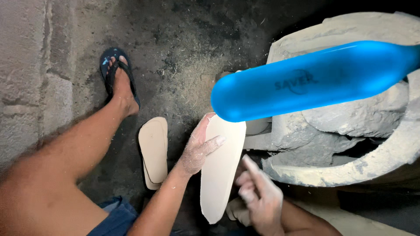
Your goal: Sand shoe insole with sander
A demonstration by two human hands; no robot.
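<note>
Steady the pale sole-shaped cutout point(221, 168) upright against the dusty grinding machine point(350, 131) — keep its edge square. The left hand point(197, 146) clasps its upper edge, thumb across the face. The right hand point(258, 194) hovers beside the lower edge, fingers loosely curled, holding nothing visible — blurred.

arms bare, no sleeves | fingers point(217, 141) dusty | dark blue shorts point(114, 218) | dark flip-flop point(114, 70)
</note>
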